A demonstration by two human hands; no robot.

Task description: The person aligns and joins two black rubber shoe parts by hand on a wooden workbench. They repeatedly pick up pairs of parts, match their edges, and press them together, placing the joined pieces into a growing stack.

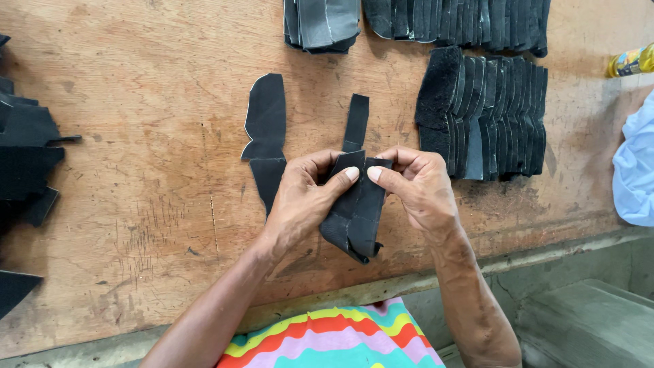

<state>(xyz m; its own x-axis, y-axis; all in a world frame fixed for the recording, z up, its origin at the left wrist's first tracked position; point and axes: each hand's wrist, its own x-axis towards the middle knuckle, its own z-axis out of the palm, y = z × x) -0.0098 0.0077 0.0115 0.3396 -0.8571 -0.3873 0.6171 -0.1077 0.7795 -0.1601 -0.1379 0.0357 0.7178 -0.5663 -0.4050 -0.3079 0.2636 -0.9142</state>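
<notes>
From the head view I look straight down on a worn wooden counter (136, 204). My left hand (300, 197) and right hand (419, 187) meet in the middle, both closed on a black cut piece (357, 211) of soft sheet material. The left grip pinches its upper left edge, thumb on top and fingers behind; the right grip pinches the upper right edge the same way, so the two thumbs nearly touch. The piece is folded or doubled between them and hangs down toward me, its lower end lifted off the counter just above the near edge.

A narrow black strip (356, 121) rises from behind the hands and lies flat on the wood; I cannot tell whether it is part of the held piece or a separate one. Just left of it a black shaped piece (266, 129) lies flat, its lower end running behind my left hand.

To the right of my hands, near but apart, a row of black pieces (490, 116) lies overlapped like shingles. Farther back a second row (463, 24) runs along the top edge, with a grey stack (320, 24) to its left. More black pieces (27, 157) lie at the far left edge of the counter.

At the right border I see a yellow bottle (630, 61) and below it a pale blue cloth (637, 163). At the bottom, between my forearms, a striped garment (334, 341) in bright colours shows.
</notes>
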